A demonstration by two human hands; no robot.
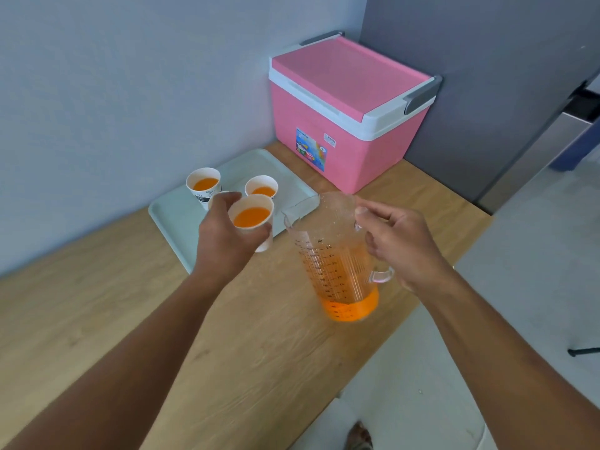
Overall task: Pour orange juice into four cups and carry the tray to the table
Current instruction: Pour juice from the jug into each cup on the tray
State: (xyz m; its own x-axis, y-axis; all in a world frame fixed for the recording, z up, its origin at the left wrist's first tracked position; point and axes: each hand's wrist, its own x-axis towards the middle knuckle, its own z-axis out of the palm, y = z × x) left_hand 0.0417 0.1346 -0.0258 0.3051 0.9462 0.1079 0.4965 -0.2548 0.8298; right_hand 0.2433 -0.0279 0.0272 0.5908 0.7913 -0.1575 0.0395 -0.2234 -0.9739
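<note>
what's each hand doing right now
Left hand: grips a filled paper cup.
Right hand: fingers curled at the jug handle; grip cannot be told.
</note>
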